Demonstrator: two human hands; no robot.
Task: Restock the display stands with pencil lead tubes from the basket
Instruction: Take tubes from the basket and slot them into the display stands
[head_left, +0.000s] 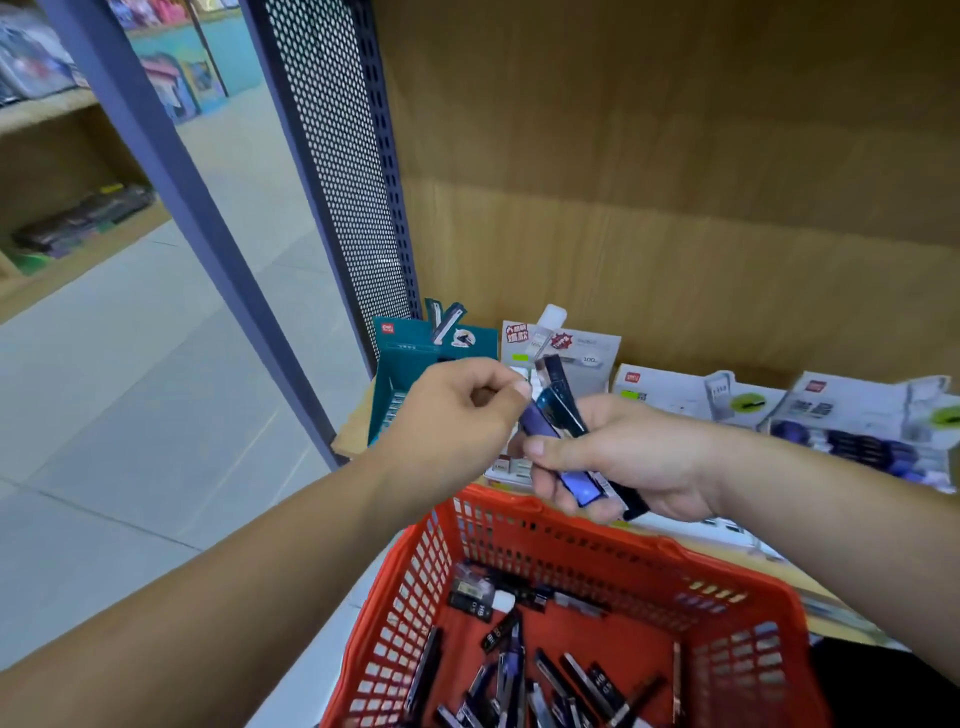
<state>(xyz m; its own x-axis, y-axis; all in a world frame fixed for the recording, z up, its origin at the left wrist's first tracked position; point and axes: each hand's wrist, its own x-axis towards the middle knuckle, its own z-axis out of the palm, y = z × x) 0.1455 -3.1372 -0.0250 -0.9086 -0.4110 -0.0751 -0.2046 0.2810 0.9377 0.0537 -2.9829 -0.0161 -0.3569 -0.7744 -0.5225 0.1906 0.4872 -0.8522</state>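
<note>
A big wood shelf fills the top and the right. A pale floor runs off to the left. A dark mesh panel full of tiny holes stands at the shelf's left side.

A red basket sits low in the middle, just in front of the shelf. Lots of loose tubes lie on its bottom, pointing every which way. Most are dark and some are purple.

Four card stands line up on the shelf board. The teal stand is far left, next to the mesh panel. The white stand is beside it, behind the hands. Two pale stands sit further right. The last one has dark and purple things in its front part, too blurry to name.

Both hands meet above the basket's far rim, in front of the white stand. The right hand holds a small bunch of tubes. Its fingers curl under the bunch and its thumb presses flat on top. The bunch sticks up and to the left.

The left hand has its fingers curled in. Its thumb and first finger pinch the top end of one purple tube in that bunch. The purple tube lies against the others in the right hand.
</note>
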